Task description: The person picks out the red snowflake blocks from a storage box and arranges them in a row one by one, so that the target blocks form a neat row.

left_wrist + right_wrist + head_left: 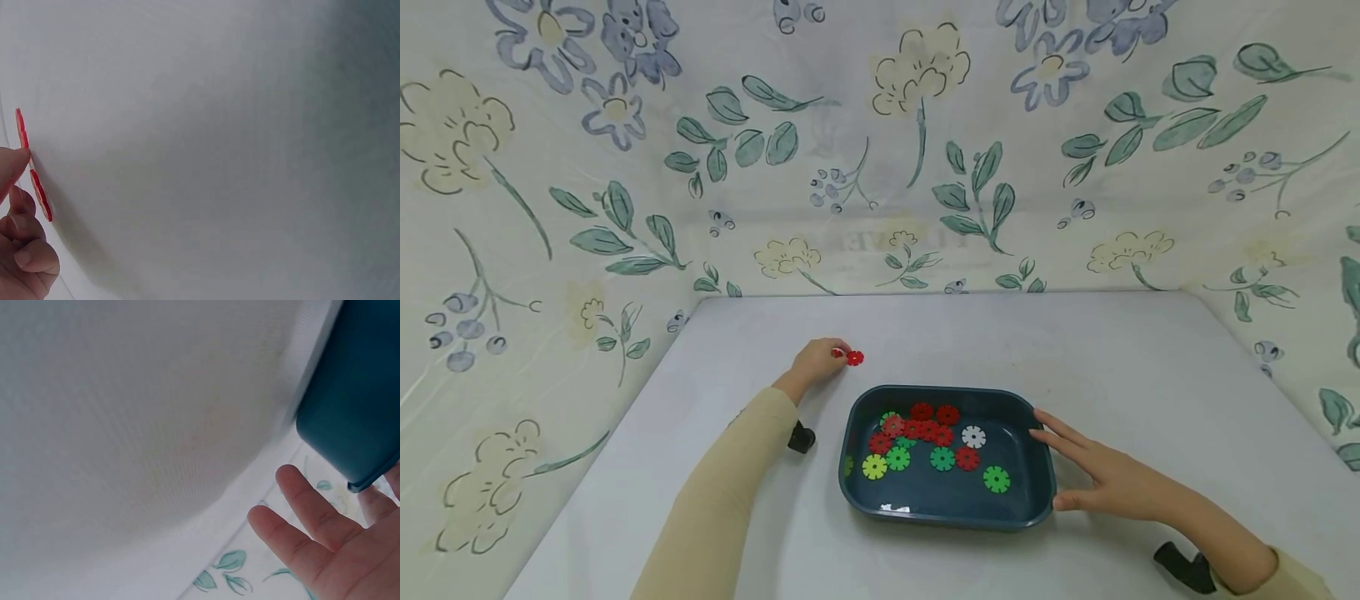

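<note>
My left hand (820,360) pinches a red notched plastic disc (855,358) above the table, behind the tray's left end. A second bit of red shows at its fingertips; in the left wrist view red pieces (40,195) appear edge-on above and below the thumb. Whether they are joined is hard to tell. My right hand (1112,479) rests with extended fingers against the right side of a dark blue tray (925,502). Inside lie several notched discs: red ones (948,415), green ones (997,479), a yellow one (875,467) and a white one (973,437).
The tray stands on a white table (1075,350). A floral-patterned curtain (880,167) hangs behind the table and along both sides. Black wrist straps (802,437) show on both arms.
</note>
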Demonstrator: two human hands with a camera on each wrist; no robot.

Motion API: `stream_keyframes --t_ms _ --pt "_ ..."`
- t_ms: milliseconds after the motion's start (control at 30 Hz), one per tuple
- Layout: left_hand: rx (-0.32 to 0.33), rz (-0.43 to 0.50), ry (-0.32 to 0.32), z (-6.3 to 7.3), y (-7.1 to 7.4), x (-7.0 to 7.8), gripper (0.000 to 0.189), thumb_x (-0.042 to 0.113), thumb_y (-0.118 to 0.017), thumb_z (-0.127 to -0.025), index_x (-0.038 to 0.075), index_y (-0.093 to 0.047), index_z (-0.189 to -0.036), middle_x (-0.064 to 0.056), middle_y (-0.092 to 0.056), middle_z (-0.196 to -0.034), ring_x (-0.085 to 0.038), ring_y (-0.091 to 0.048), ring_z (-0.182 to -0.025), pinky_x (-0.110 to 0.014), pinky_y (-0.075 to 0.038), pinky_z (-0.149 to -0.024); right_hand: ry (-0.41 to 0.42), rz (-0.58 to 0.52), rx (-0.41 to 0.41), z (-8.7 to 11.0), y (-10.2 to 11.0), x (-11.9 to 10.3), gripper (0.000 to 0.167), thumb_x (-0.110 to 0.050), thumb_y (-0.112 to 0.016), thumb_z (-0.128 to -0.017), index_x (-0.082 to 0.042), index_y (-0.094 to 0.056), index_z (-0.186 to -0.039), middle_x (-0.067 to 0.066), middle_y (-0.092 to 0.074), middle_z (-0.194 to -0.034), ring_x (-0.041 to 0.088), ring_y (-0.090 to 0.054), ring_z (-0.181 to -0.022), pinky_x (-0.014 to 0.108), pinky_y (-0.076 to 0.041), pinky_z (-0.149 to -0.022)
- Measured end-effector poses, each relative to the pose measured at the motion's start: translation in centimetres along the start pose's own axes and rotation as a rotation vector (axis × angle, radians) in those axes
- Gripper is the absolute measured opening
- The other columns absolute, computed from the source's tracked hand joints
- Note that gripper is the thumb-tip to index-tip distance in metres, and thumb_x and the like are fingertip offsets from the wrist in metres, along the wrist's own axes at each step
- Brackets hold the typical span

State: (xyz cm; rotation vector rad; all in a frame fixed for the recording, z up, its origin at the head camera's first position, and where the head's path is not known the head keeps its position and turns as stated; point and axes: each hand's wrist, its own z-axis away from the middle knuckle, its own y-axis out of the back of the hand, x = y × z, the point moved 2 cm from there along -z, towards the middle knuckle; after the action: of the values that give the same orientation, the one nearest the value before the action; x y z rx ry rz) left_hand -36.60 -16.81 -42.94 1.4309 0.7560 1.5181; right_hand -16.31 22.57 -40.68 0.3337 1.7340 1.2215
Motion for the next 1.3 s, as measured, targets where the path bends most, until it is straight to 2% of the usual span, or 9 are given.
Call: stream_keyframes --t_ms 167,267,400,500,600,667,867,1167,1300 --pt "0.063 0.143 -0.010 0.2 0.9 0.4 0.028 0.020 -0.053 -0.092 0.009 -0.059 -0.116 -0.012 -0.060 -0.101 -0.021 -0.051 -0.081 -0.031 -0.046 -0.072 0.000 -0.001 -0.005 -0.1 0.0 -0.1 0.075 -0.044 -0.064 -0.081 -0.017 -0.032 -0.142 -0.002 -0.014 -0.153 0.016 -0.029 -0.133 0.055 -0.045 -0.083" --pt "0.117 0.234 -0.052 0.3 2.0 1.4 0.029 0.022 -0.051 -0.093 0.007 -0.059 -0.117 -0.013 -0.059 -0.098 -0.021 -0.050 -0.077 -0.027 -0.044 -0.066 -0.002 -0.008 -0.006 0.0 0.0 -0.1 0.075 -0.044 -0.064 -0.081 -0.017 -0.032 -0.142 -0.002 -0.014 -0.153 0.013 -0.027 -0.134 0.055 -0.044 -0.084" --pt "0.153 0.332 -0.122 0.6 3.6 3.4 0.030 0.025 -0.050 -0.094 0.009 -0.060 -0.117 -0.014 -0.058 -0.094 -0.020 -0.046 -0.076 -0.026 -0.040 -0.063 0.002 -0.011 0.001 0.0 -0.1 -0.1 0.075 -0.044 -0.064 -0.081 -0.017 -0.032 -0.142 -0.003 -0.014 -0.153 -0.003 -0.019 -0.132 0.055 -0.044 -0.084" --pt "0.152 0.387 -0.173 1.2 4.5 5.2 0.029 0.026 -0.051 -0.093 0.012 -0.060 -0.117 -0.012 -0.056 -0.085 -0.020 -0.044 -0.073 -0.026 -0.039 -0.061 0.008 -0.014 0.002 0.0 -0.2 0.0 0.075 -0.045 -0.064 -0.081 -0.016 -0.032 -0.142 -0.004 -0.014 -0.153 -0.014 -0.011 -0.128 0.055 -0.044 -0.084" --pt "0.135 0.410 -0.244 2.0 5.0 7.0 0.029 0.026 -0.053 -0.093 0.012 -0.061 -0.117 -0.009 -0.054 -0.079 -0.020 -0.044 -0.069 -0.026 -0.038 -0.057 0.007 -0.013 -0.003 0.0 -0.2 0.0 0.075 -0.045 -0.064 -0.081 -0.015 -0.032 -0.142 -0.003 -0.013 -0.154 -0.017 -0.008 -0.125 0.055 -0.044 -0.084" --pt "0.122 0.417 -0.303 2.6 5.0 8.2 0.028 0.024 -0.054 -0.092 0.011 -0.061 -0.116 -0.008 -0.055 -0.076 -0.019 -0.044 -0.066 -0.026 -0.037 -0.056 0.006 -0.012 -0.003 0.0 -0.2 0.0 0.075 -0.045 -0.063 -0.081 -0.014 -0.032 -0.142 -0.002 -0.013 -0.154 -0.015 -0.010 -0.127 0.054 -0.044 -0.085" --pt "0.056 0.373 -0.460 4.1 4.1 11.0 0.028 0.022 -0.056 -0.091 0.009 -0.061 -0.115 -0.006 -0.059 -0.075 -0.016 -0.045 -0.059 -0.024 -0.038 -0.052 0.008 -0.004 0.003 0.0 0.0 -0.1 0.075 -0.044 -0.064 -0.081 -0.013 -0.033 -0.142 0.002 -0.015 -0.153 -0.005 -0.017 -0.131 0.055 -0.044 -0.085" --pt "-0.113 0.291 -0.612 6.5 1.3 13.8 0.021 0.021 -0.059 -0.089 0.011 -0.065 -0.106 -0.002 -0.060 -0.077 -0.016 -0.049 -0.065 -0.021 -0.041 -0.056 0.007 -0.011 -0.001 0.0 -0.1 0.0 0.075 -0.044 -0.064 -0.081 -0.014 -0.032 -0.142 0.001 -0.014 -0.153 -0.003 -0.018 -0.132 0.055 -0.044 -0.084" --pt "-0.198 0.251 -0.668 7.4 -0.1 14.7 0.019 0.020 -0.061 -0.088 0.011 -0.066 -0.103 0.001 -0.061 -0.075 -0.011 -0.050 -0.067 -0.020 -0.042 -0.059 0.008 -0.022 -0.002 -0.1 -0.1 0.0 0.075 -0.044 -0.064 -0.081 -0.014 -0.033 -0.142 0.001 -0.015 -0.153 -0.009 -0.014 -0.130 0.056 -0.044 -0.084"
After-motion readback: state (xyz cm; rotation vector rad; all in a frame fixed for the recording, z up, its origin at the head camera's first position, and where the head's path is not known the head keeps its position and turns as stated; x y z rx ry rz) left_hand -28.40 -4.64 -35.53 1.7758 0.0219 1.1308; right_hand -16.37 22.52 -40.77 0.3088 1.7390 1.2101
